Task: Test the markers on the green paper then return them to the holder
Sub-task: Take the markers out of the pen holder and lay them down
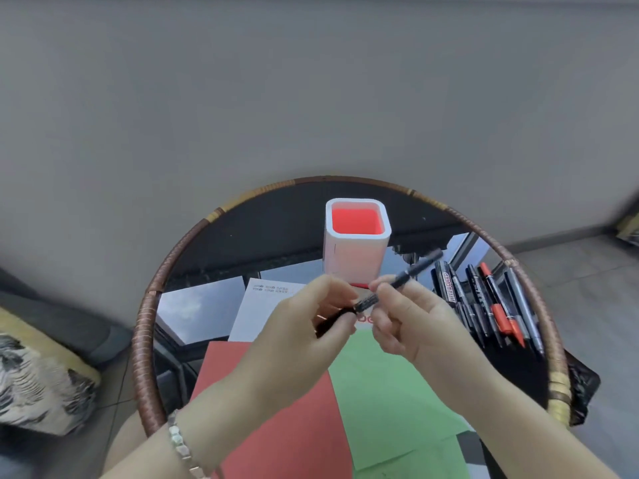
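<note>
Pinched at both ends, the slim black marker (415,269) sits above the green paper sheet (380,392), left hand (304,330) gripping its near end, seemingly the cap, right hand (418,323) its barrel. Pull straight along the barrel, clear of the white, red-lined square holder (356,257).

— Which pen do we have in hand?
— We see a slim dark grey marker (408,274) in the air, tilted up to the right. Our left hand (301,337) pinches its near end and our right hand (411,326) pinches its middle.
— And the others?
— We see a row of black and red markers (484,305) lying side by side, to the right.
— The holder?
— A white square plastic holder with a red inside (356,257) stands upright beyond the held marker.
— The paper?
— The green paper sheet (380,392) lies flat beneath our hands.
</note>
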`<state>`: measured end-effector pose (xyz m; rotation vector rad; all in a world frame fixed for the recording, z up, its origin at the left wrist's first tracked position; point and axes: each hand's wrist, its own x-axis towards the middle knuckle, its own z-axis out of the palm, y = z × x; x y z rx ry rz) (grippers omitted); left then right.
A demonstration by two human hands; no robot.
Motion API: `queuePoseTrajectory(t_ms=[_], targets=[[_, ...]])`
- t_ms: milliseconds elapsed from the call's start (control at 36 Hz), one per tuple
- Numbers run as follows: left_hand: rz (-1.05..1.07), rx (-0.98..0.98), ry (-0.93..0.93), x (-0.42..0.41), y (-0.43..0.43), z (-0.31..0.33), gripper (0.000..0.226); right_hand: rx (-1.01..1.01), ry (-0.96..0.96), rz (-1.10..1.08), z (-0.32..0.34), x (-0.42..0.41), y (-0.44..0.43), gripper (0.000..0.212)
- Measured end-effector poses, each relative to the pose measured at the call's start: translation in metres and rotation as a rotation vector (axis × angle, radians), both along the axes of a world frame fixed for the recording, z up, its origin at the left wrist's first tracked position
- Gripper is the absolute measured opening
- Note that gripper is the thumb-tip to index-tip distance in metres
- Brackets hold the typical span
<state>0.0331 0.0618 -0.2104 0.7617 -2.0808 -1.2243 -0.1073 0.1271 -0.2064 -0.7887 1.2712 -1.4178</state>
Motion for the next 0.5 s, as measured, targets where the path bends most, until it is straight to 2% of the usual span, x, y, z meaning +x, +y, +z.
queuePoseTrajectory(t_ms=[111, 194, 306, 389, 500], targets=[[-0.123, -0.13, -0.199, 0.002, 0.0, -0.004, 0.027, 0.026, 0.159, -0.034, -0.007, 0.007, -0.002, 0.026], [-0.187, -0.204, -0.291, 0.0, 0.003, -0.011, 0.02, 0.062, 0.16, -0.099, -0.011, 0.011, -0.003, 0.033], [-0.255, -0.282, -0.279, -0.002, 0.006, -0.022, 0.018, 0.03, 0.181, -0.205, -0.018, 0.014, -0.001, 0.049], [-0.26, -0.343, -0.245, -0.001, 0.008, -0.02, 0.012, -0.068, 0.103, -0.261, -0.017, 0.017, 0.003, 0.051], [-0.344, -0.327, -0.215, -0.001, 0.009, -0.009, 0.031, -0.2, 0.023, -0.222, -0.017, 0.016, 0.008, 0.05]])
